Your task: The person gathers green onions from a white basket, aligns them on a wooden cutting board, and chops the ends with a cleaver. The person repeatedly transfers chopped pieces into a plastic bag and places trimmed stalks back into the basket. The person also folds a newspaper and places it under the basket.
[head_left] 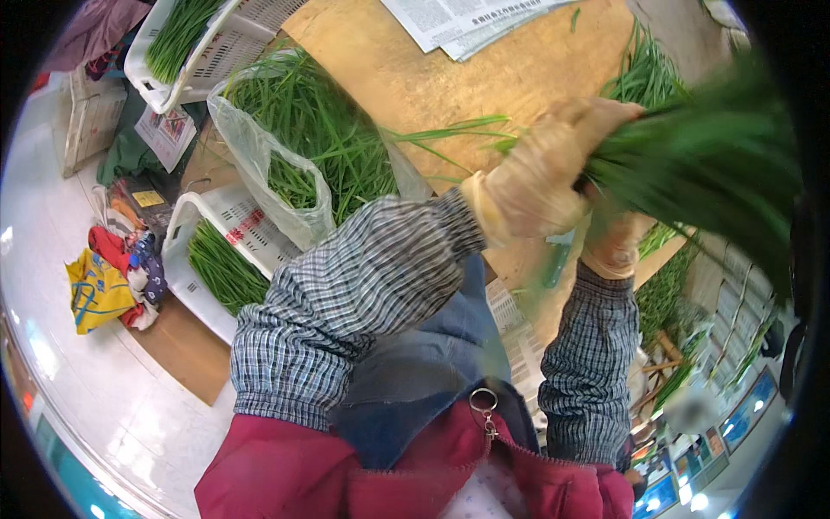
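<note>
A thick bunch of long green chives (pixel 709 156) is lifted above the table at the right, its leaves smeared by motion. My left hand (pixel 540 173), in a pale glove, is closed round the gathered end of the bunch. Just below it, my right hand (pixel 614 244), also gloved, is close against the underside of the stems. Leaves and blur hide its fingers. A few loose blades (pixel 462 130) stick out to the left of my left hand. Beneath the hands is a blurred teal object (pixel 558 262) whose kind I cannot make out.
Newspapers (pixel 467 22) lie on the wooden table (pixel 398 52). Left of me are a plastic bag (pixel 324 195) of loose greens and white baskets (pixel 180 221) of chives. More greens (pixel 644 73) lie at the far right. A yellow bag (pixel 95 294) sits on the floor.
</note>
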